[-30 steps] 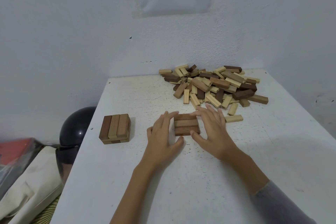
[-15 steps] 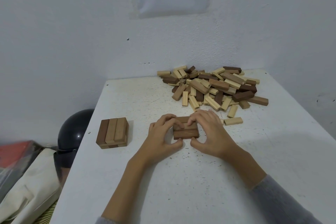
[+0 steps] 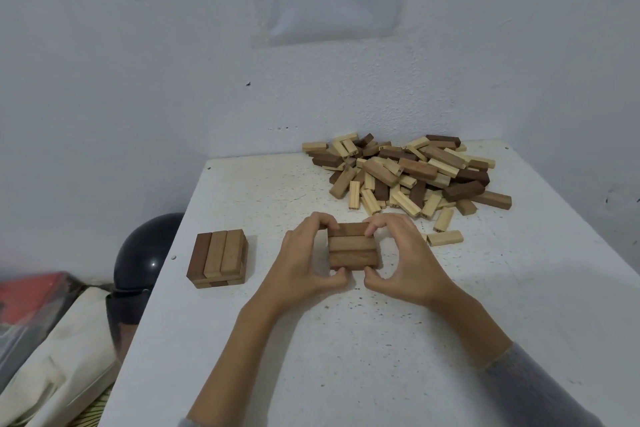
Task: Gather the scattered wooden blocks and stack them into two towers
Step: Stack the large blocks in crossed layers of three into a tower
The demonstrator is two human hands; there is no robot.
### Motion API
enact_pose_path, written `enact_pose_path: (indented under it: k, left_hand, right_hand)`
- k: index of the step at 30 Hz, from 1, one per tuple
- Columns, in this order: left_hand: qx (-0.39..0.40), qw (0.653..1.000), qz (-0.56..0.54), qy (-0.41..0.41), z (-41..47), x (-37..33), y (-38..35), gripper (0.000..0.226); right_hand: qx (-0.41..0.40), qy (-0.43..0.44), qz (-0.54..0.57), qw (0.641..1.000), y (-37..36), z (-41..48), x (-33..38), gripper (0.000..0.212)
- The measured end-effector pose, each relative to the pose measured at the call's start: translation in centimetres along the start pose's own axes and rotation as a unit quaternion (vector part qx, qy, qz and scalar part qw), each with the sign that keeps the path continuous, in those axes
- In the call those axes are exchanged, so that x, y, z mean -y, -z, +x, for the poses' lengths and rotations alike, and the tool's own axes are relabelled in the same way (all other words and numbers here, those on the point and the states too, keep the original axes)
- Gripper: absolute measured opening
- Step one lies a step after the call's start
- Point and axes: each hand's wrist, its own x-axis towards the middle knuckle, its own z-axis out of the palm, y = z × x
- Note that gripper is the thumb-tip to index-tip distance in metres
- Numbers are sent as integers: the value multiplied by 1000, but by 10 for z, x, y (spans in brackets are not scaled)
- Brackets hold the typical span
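Head view: speckled white table (image 3: 346,357) with block stack (image 3: 352,250) abuts white wall (image 3: 138,80).

Two arms are seen from the wearer's own viewpoint. The right sleeve (image 3: 540,392) is made of a soft grey fabric with a faintly mottled look, and it is finished by a slightly paler cuff edge partway along the forearm. The forearm beyond that cuff and the right hand (image 3: 408,260) are left bare. Of the left sleeve (image 3: 187,422) only a small grey sliver is shown at the bottom edge of the view, seemingly in the same fabric. The left forearm and the left hand (image 3: 301,263) are uncovered.
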Motion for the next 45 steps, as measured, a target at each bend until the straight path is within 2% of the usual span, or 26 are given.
enact_pose_path:
  k: [9, 17, 22, 29, 45]
  left_hand:
    - [-40, 998, -22, -47, 1, -17, 48, 61]
    - [-105, 984, -139, -36, -13, -9, 90, 67]
    - [-136, 971, -196, -10, -33, 13, 110, 69]
    - [-159, 966, -203, 20, -56, 43, 132, 69]
    - [-125, 973, -184, 69, -73, 83, 137, 71]
  right_hand:
    - [-29, -29, 141, 989, 4, 14, 42, 51]
    - [-27, -8, 222, 975, -17, 40, 81, 55]
    - [-10, -4, 225, 974, -43, 51, 101, 57]
    - [9, -25, 246, 969, -88, 58, 113, 58]
    - [39, -80, 232, 969, -132, 58, 115, 59]
